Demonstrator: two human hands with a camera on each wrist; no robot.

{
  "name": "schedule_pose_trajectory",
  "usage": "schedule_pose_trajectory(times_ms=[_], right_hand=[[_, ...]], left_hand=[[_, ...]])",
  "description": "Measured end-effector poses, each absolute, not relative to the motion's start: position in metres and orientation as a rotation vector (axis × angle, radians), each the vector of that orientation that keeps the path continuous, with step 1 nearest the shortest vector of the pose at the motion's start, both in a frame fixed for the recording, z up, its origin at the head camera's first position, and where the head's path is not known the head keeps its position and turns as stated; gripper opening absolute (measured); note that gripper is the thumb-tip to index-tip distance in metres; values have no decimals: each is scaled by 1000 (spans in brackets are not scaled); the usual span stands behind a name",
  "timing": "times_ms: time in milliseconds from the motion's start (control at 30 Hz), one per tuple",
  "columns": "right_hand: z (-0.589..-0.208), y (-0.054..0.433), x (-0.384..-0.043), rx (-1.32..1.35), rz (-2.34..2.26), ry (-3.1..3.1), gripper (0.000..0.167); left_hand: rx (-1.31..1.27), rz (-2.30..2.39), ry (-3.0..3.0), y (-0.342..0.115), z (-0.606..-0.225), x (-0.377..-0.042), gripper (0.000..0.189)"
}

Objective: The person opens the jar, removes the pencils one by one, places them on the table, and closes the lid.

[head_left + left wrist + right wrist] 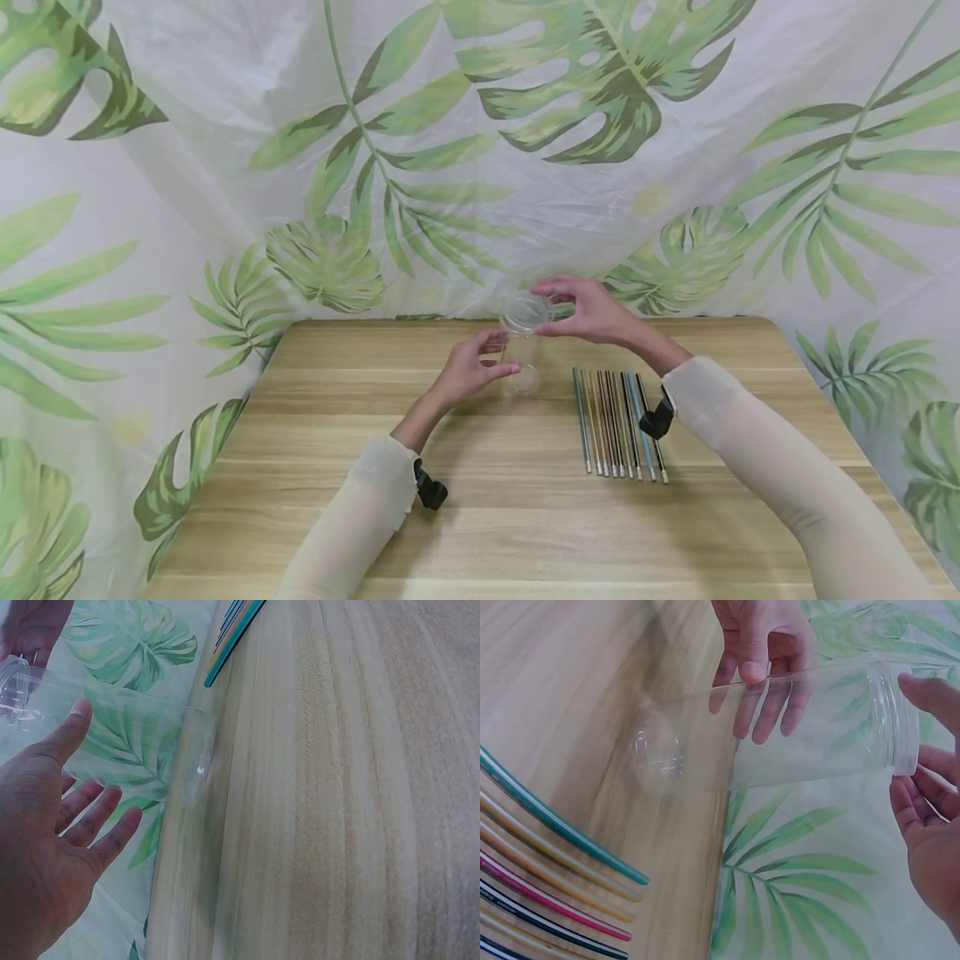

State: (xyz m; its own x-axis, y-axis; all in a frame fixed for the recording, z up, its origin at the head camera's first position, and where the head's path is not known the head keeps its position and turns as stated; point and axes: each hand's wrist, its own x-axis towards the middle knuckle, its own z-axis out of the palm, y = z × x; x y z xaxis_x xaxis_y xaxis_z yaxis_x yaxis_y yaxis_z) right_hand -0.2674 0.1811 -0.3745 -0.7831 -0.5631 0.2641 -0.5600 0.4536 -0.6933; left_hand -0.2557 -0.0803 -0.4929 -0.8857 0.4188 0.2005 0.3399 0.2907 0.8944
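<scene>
A tall clear plastic jar (522, 358) stands upright near the back of the table, its walls see-through. My left hand (467, 367) holds the jar's body from the left. In the right wrist view the thumb of that left hand (763, 671) lies on the near side, and its fingers show through the wall behind. My right hand (588, 310) grips the clear round lid (527, 312) at the jar's top, thumb and fingers at its rim. Seen from the right wrist, the lid (906, 724) sits on the jar's mouth.
Several pencils (617, 425) in different colours lie side by side on the wooden table (510, 542), right of the jar and below my right forearm. Behind the table's back edge hangs a leaf-patterned cloth (420, 208).
</scene>
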Motion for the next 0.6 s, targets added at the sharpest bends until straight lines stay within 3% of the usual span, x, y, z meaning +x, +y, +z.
schedule_pose_trajectory(times_ms=[600], right_hand=[[-373, 174, -267, -1065, -1244, 2692, 64]], left_hand=[[740, 1673, 2453, -80, -491, -255, 70]])
